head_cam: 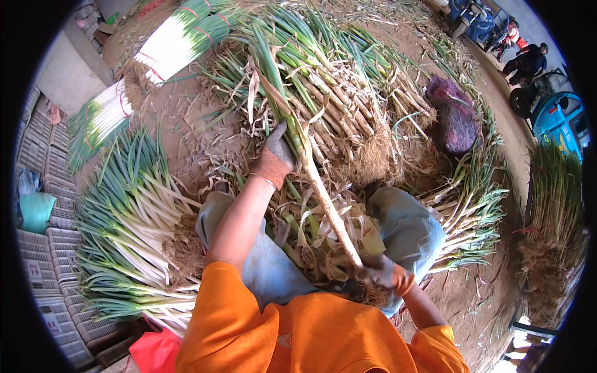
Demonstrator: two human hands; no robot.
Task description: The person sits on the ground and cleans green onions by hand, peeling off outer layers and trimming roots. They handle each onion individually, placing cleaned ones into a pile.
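Observation:
A long green onion [326, 200] with a dirty, unpeeled stalk slants across the middle of the view. My left hand [276, 154], in an orange and grey work glove, grips it where the green leaves begin. Near its root end, my right hand [385, 275], in a like glove and slightly blurred, closes round the stalk, with the brown roots hanging below. Loose husks and leaves [312, 228] are heaped between my knees. Beyond them lies a large pile of unpeeled green onions [336, 112], roots towards me. Peeled white-stalked green onions [140, 210] are spread at my left.
Tied bundles of green onions [172, 44] lie at the upper left. Stacked plastic crates [60, 252] line the left edge. A purple mesh bag [454, 116], more onions [471, 224] and an upright onion stack [552, 224] are at the right. People [527, 63] sit near vehicles [559, 119], upper right.

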